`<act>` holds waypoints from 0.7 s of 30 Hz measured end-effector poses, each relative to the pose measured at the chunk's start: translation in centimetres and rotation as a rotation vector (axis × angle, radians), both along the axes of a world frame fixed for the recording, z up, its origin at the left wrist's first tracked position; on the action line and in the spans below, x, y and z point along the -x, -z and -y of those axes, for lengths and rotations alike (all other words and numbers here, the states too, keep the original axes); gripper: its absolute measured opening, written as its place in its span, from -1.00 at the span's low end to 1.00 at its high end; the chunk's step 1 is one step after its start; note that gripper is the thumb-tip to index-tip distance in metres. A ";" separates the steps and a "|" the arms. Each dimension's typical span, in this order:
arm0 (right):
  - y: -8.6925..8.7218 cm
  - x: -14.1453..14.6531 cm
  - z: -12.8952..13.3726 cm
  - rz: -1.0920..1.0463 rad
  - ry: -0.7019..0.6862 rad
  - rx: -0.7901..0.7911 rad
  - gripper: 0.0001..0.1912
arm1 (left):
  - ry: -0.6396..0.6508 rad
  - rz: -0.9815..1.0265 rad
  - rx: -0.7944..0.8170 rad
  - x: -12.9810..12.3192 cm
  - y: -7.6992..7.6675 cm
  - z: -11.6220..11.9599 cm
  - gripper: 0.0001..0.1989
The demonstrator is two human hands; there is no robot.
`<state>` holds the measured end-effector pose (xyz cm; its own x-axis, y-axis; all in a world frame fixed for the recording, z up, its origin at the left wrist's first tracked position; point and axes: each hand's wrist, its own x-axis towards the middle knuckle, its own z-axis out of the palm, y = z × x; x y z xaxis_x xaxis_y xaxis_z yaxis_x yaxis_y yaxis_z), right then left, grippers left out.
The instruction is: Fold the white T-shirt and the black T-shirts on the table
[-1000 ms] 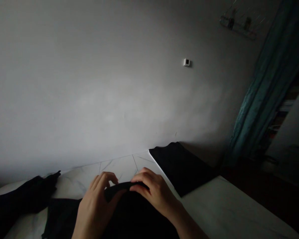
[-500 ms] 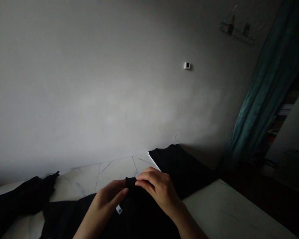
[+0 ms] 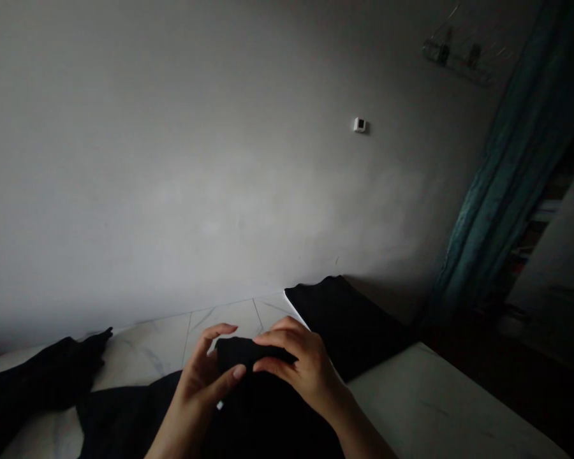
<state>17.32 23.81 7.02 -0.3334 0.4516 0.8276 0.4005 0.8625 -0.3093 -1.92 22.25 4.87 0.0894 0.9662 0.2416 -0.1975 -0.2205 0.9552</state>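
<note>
My left hand (image 3: 198, 389) and right hand (image 3: 301, 366) pinched the folded edge of the black garment (image 3: 256, 408) lying on the white table (image 3: 425, 408); in that dim light the fold could have slipped loose.

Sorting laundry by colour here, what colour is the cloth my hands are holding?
Black. The cloth, pinched between left hand and right hand, shows best in the head view.

White marbled surface (image 3: 229, 325): black garment (image 3: 268, 421), folded black cloth (image 3: 349, 325), dark bundle (image 3: 38, 376).
</note>
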 end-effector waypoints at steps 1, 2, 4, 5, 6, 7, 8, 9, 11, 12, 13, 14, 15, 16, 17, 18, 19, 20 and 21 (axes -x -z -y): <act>0.1 0.0 0.0 0.019 0.009 -0.011 -0.70 | -0.077 -0.050 -0.038 0.0 0.0 -0.1 -0.51; 0.2 0.0 0.1 0.042 0.028 -0.029 -0.71 | -0.167 -0.103 -0.076 0.0 -0.1 -0.1 -0.57; 0.2 0.1 0.2 0.070 0.088 -0.088 -0.73 | -0.317 -0.199 -0.145 0.0 -0.4 0.2 -0.66; 0.2 0.1 0.3 0.073 0.121 -0.126 -0.75 | -0.360 -0.246 -0.173 0.1 -0.6 0.4 -0.69; 0.2 0.2 0.5 0.071 0.150 -0.167 -0.77 | -0.386 -0.294 -0.198 0.2 -0.8 0.6 -0.72; 0.1 0.2 0.6 0.069 0.173 -0.208 -0.78 | -0.402 -0.345 -0.224 0.3 -1.1 0.9 -0.75; -0.1 0.2 0.8 0.070 0.188 -0.247 -0.79 | -0.411 -0.398 -0.254 0.4 -1.3 1.2 -0.79; -0.2 0.3 0.9 0.076 0.195 -0.279 -0.80 | -0.422 -0.449 -0.285 0.5 -1.5 1.4 -0.83; -0.4 0.3 1.2 0.090 0.194 -0.308 -0.80 | -0.449 -0.528 -0.349 0.7 -1.8 1.8 -0.87; -0.5 0.3 1.4 0.093 0.193 -0.308 -0.80 | -0.458 -0.557 -0.375 0.8 -1.9 1.9 -0.87; -0.5 0.3 1.5 0.095 0.194 -0.303 -0.80 | -0.460 -0.582 -0.394 0.8 -2.0 2.1 -0.88; -0.6 0.4 1.6 0.094 0.196 -0.294 -0.81 | -0.458 -0.603 -0.405 0.9 -2.1 2.1 -0.88; -0.6 0.4 1.8 0.093 0.199 -0.287 -0.81 | -0.454 -0.623 -0.411 1.0 -2.2 2.2 -0.88; -0.6 0.5 1.9 0.092 0.200 -0.281 -0.82 | -0.443 -0.644 -0.411 1.1 -2.3 2.2 -0.88; -0.5 0.6 2.0 0.093 0.199 -0.276 -0.82 | -0.431 -0.667 -0.407 1.2 -2.4 2.2 -0.87; -0.5 0.7 2.1 0.097 0.199 -0.268 -0.83 | -0.419 -0.696 -0.403 1.4 -2.4 2.3 -0.85; -0.4 0.8 2.1 0.101 0.198 -0.261 -0.83 | -0.411 -0.734 -0.399 1.5 -2.5 2.3 -0.83; -0.3 0.8 2.2 0.105 0.200 -0.255 -0.83 | -0.415 -0.781 -0.403 1.7 -2.5 2.4 -0.82; -0.3 0.9 2.2 0.112 0.203 -0.248 -0.83 | -0.435 -0.836 -0.419 1.9 -2.4 2.5 -0.80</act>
